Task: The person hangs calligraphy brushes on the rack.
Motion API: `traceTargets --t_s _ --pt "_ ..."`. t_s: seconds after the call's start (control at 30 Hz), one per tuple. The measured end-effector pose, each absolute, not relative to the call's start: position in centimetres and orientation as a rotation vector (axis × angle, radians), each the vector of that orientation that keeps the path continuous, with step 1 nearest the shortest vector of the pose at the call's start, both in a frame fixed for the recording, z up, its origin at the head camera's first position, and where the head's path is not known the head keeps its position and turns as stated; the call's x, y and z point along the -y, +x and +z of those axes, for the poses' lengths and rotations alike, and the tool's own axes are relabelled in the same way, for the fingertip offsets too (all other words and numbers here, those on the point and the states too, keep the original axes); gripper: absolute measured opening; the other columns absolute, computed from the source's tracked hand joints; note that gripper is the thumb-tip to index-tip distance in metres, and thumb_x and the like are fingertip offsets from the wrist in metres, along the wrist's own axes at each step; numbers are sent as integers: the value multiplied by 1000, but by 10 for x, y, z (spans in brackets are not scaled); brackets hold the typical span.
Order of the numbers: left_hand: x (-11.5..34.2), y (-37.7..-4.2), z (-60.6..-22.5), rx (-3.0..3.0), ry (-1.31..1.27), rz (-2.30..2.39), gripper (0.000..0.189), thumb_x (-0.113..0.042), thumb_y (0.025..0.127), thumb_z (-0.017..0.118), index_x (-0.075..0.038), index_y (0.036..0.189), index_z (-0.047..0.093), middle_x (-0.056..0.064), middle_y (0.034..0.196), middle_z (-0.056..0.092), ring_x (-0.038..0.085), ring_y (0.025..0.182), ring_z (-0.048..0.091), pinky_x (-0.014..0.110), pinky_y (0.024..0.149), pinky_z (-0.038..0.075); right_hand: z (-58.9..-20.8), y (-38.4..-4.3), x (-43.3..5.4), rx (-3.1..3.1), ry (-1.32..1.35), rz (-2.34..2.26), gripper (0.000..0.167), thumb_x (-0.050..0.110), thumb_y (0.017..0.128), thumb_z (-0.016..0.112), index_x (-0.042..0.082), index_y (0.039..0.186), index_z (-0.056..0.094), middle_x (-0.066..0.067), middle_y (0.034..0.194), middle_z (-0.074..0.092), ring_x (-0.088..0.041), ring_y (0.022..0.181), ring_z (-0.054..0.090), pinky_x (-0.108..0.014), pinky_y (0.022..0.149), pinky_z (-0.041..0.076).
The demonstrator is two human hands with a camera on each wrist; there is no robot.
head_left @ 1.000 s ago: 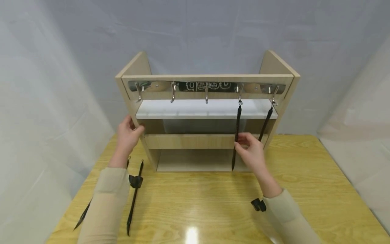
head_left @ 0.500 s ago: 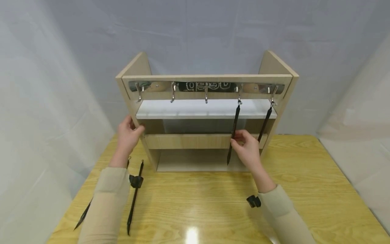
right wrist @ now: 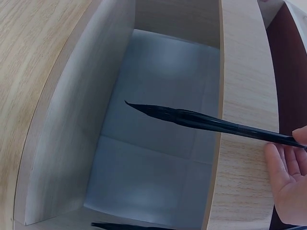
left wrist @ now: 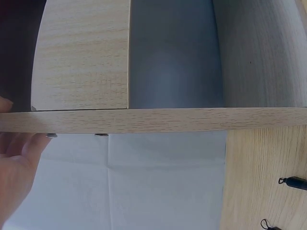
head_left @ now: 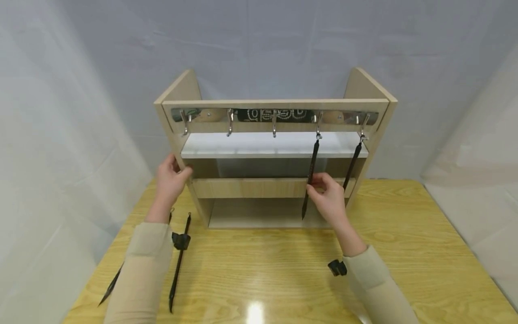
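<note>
In the head view, my right hand (head_left: 328,198) pinches the shaft of a black calligraphy brush (head_left: 313,156). The brush hangs by its loop from the fourth hook (head_left: 319,126) from the left, its tip angled down and leftward. Seen from the right wrist, its dark pointed bristles (right wrist: 158,112) lie clear of my fingers. A second brush (head_left: 353,162) hangs on the rightmost hook, partly behind my right hand. My left hand (head_left: 171,180) grips the left side panel of the wooden shelf (head_left: 259,188), thumb on the inner face and fingers outside.
Two more brushes lie on the wooden table (head_left: 259,261) at the left: one brush (head_left: 176,270) beside my left forearm, another brush (head_left: 111,285) mostly hidden under it. Three hooks, including the middle hook (head_left: 274,125), hold nothing. A pale sheet (head_left: 259,49) hangs behind.
Over the last second my right hand shifted slightly left and up, swinging the brush's lower end leftward. Little differs in the latest half second; my left hand stays put.
</note>
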State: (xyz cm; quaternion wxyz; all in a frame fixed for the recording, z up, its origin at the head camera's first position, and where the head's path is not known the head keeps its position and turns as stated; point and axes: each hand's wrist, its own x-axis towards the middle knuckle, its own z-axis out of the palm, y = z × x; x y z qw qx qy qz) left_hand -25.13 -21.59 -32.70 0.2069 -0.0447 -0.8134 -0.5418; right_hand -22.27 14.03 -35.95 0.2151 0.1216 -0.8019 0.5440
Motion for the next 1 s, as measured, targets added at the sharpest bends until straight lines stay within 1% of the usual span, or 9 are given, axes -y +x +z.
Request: traceTargets --t_s 0.17,0.3,0.57,0.67,0.83,0.93,1.0 --pt "216 -251 -328 2264 -124 -1503 44 2 79 49 3 123 45 21 112 53 28 100 52 36 80 46 -359 -222 -140 2223 342 1501 18 0 79 60 -4 96 58 -16 90 61 -23 82 60 -33 68 50" --pt "216 -252 -329 2266 -118 -1482 44 3 79 49 3 122 45 21 111 54 26 98 52 34 78 47 -359 -221 -141 2217 348 1504 17 0 79 60 -5 95 58 -16 90 61 -23 81 60 -31 67 51" --pt "217 -254 -329 2257 -130 -1478 44 4 77 48 4 121 46 19 106 55 22 93 53 26 74 47 -360 -217 -144 2194 310 1560 24 1 80 62 -5 102 55 -18 96 59 -24 87 57 -17 67 48" --pt "217 -253 -329 2248 -142 -1481 44 4 77 48 3 121 46 19 106 55 22 93 53 25 74 47 -351 -209 -145 2151 305 1589 25 0 80 62 -7 103 55 -19 97 59 -23 87 56 -15 68 47" --pt "216 -252 -329 2249 -146 -1483 44 4 78 48 3 122 46 19 107 55 24 95 53 26 75 47 -328 -189 -147 2041 351 1608 23 -8 79 59 -13 101 53 -24 94 58 -13 83 56 -14 67 47" --pt "216 -252 -329 2250 -140 -1479 44 4 78 48 2 122 46 19 107 55 23 94 53 26 75 47 -322 -184 -152 1971 386 1600 23 -12 77 58 -16 99 52 -28 92 57 -8 81 55 -14 66 47" --pt "216 -253 -329 2249 -132 -1475 44 4 77 49 3 121 47 19 106 56 22 93 53 25 73 48 -322 -184 -157 1942 392 1577 22 -13 77 58 -16 98 53 -25 91 57 -5 81 55 -13 66 47"
